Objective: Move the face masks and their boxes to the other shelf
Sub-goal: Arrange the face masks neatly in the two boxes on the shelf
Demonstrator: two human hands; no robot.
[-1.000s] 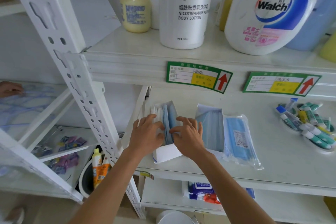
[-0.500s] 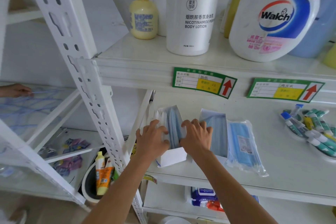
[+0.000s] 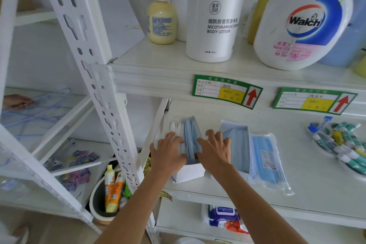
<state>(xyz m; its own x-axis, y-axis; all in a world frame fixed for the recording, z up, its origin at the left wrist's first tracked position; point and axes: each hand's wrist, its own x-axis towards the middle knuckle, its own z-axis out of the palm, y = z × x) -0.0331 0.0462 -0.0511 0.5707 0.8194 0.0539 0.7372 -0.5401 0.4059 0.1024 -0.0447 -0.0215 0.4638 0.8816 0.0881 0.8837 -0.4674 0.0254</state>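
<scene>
An open white box (image 3: pixel 189 173) full of blue face masks (image 3: pixel 190 136) stands at the left end of the middle shelf (image 3: pixel 309 180). My left hand (image 3: pixel 167 154) grips its left side, thumb on the masks. My right hand (image 3: pixel 214 150) grips its right side, fingers spread over the box edge. Right of it lies a second open box of masks (image 3: pixel 237 144), then a sealed plastic pack of blue masks (image 3: pixel 265 160) flat on the shelf.
The shelf above carries a body lotion bottle (image 3: pixel 213 24), a yellow pump bottle (image 3: pixel 162 21) and a Walch jug (image 3: pixel 303 24). Toothbrushes (image 3: pixel 340 140) lie at the right. A white upright post (image 3: pixel 95 85) stands left. Another person's hand (image 3: pixel 14 101) touches blue hangers on the neighbouring rack.
Both hands have closed in tighter on the two sides of the left mask box. The view has tilted up slightly; the box stays on the shelf.
</scene>
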